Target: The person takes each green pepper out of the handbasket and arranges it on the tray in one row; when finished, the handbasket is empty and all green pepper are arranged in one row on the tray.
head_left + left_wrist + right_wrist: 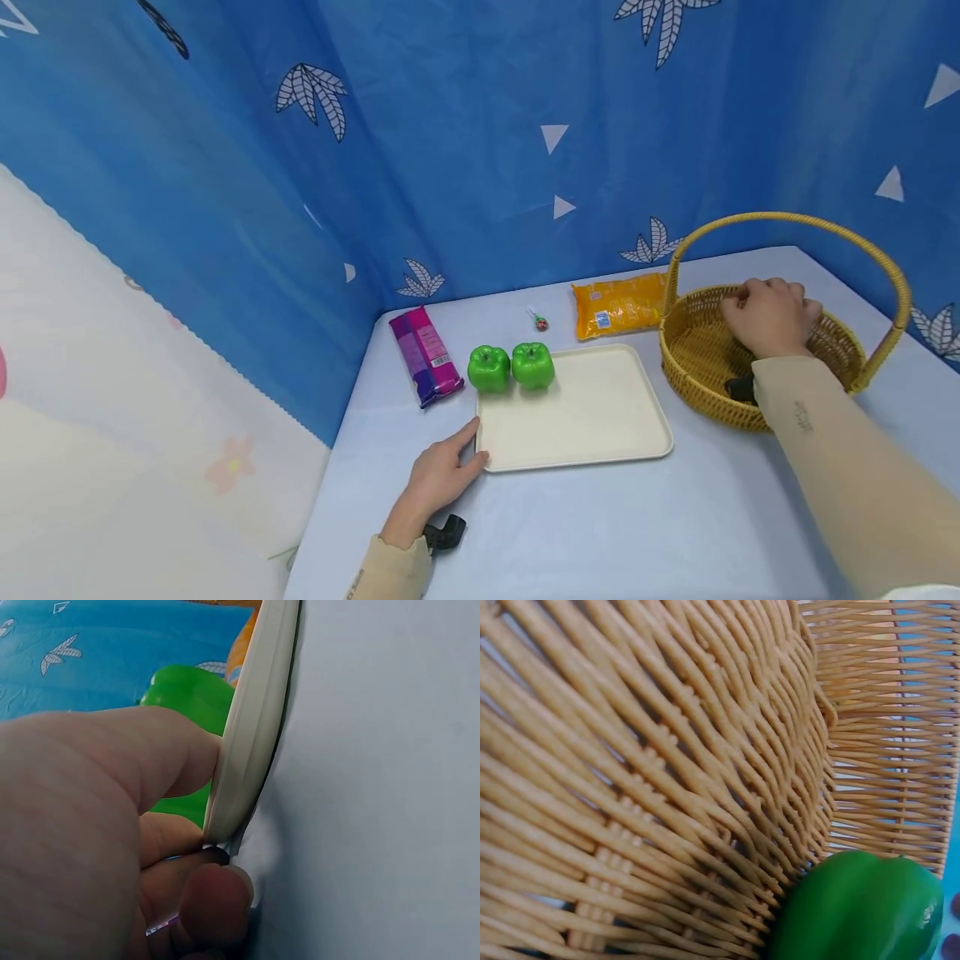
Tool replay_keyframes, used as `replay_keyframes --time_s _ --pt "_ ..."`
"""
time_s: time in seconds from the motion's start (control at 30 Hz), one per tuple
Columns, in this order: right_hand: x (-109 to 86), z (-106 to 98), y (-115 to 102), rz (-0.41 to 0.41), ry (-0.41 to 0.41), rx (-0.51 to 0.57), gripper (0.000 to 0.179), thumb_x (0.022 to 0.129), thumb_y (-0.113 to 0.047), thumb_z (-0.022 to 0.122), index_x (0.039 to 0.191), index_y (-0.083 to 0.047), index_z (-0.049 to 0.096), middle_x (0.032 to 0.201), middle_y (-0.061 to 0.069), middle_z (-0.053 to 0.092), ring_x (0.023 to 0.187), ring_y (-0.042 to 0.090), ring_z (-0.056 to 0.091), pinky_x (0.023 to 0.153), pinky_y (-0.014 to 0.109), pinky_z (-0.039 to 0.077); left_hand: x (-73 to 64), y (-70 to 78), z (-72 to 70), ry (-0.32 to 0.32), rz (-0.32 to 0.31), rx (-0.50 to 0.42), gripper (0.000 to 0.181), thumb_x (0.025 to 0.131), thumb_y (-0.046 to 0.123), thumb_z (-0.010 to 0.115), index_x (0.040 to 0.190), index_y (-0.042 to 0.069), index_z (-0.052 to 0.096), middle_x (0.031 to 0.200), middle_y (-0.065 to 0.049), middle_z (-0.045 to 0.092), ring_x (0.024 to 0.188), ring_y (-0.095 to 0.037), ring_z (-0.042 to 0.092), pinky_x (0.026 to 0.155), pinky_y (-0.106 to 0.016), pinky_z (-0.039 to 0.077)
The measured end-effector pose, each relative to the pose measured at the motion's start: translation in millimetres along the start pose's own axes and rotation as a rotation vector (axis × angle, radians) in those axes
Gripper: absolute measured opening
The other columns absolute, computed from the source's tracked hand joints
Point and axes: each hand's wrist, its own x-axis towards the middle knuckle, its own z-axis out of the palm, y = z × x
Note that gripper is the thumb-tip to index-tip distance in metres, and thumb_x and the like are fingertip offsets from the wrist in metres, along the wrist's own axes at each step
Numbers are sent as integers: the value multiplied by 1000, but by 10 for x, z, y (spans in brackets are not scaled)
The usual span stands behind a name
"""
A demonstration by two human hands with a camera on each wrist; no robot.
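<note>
My left hand (441,475) holds a cream tray (581,425) at its near left corner, thumb on the front rim and a finger along the left rim. Close up in the left wrist view, the thumb and fingertips (196,761) meet the tray's rim (251,727). My right hand (772,317) reaches down inside a wicker basket (701,400), fingers curled. In the right wrist view a green bell pepper (862,911) lies against the woven wall, with fingertips just showing at the frame's edge beside it; the head view hides this pepper beneath the hand.
Two green bell peppers (532,367) sit side by side at the tray's back left. A purple-pink packet (427,357) lies left of it. Behind stand a small lollipop-like item (538,320) and an orange packet (622,304). The basket's tall handle (787,217) arches over my right hand.
</note>
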Motion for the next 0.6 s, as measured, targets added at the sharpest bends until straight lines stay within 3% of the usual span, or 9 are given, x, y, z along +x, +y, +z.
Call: replay_keyframes --time_s 0.07,0.17,0.2,0.3,0.37,0.43,0.5,0.6 --pt "13 -16 9 29 -59 -32 49 102 -35 49 127 5 59 127 37 45 120 62 32 95 79 20 9 7 -7 10 2 4 65 100 49 61 157 21 47 82 3 71 89 -12 66 91 -48 57" --pt "8 -28 15 51 -122 -63 60 98 -37 58 137 8 53 135 43 37 126 66 27 100 83 17 17 10 -7 9 5 12 65 100 50 61 157 21 46 82 1 71 85 -11 64 89 -46 57" --pt "3 -32 17 55 -134 -69 62 97 -36 60 138 9 51 137 44 35 127 67 25 101 84 16 22 12 -6 8 5 13 65 100 49 61 157 21 46 81 1 70 80 -11 63 86 -44 57" --pt "-9 -28 21 55 -144 -71 56 95 -30 63 136 7 53 134 45 33 127 68 23 101 83 14 27 11 -6 -1 0 16 66 100 50 60 157 22 45 61 6 52 63 -8 47 76 -39 53" --pt "-14 -15 20 53 -143 -70 50 94 -25 64 132 6 54 132 44 34 126 67 24 101 83 15 27 13 -5 -1 -4 19 65 100 49 61 157 22 45 62 5 53 64 -8 48 76 -38 53" --pt "-7 9 21 39 -143 -62 45 94 -22 65 128 5 56 131 42 37 125 66 25 101 84 15 19 9 -4 3 -3 20 65 100 49 61 157 22 46 73 0 66 71 -10 57 79 -41 55" --pt "10 34 9 5 -159 -41 44 93 -23 66 126 4 59 131 40 40 125 64 28 99 82 21 15 6 -4 7 -1 17 65 100 49 61 157 21 47 97 -6 76 88 -15 68 87 -45 57" --pt "52 64 -17 -77 -209 13 45 92 -28 69 124 2 62 134 38 43 124 61 33 93 78 31 12 5 -5 10 2 7 65 100 49 61 157 21 46 128 -10 73 111 -23 70 94 -50 56"
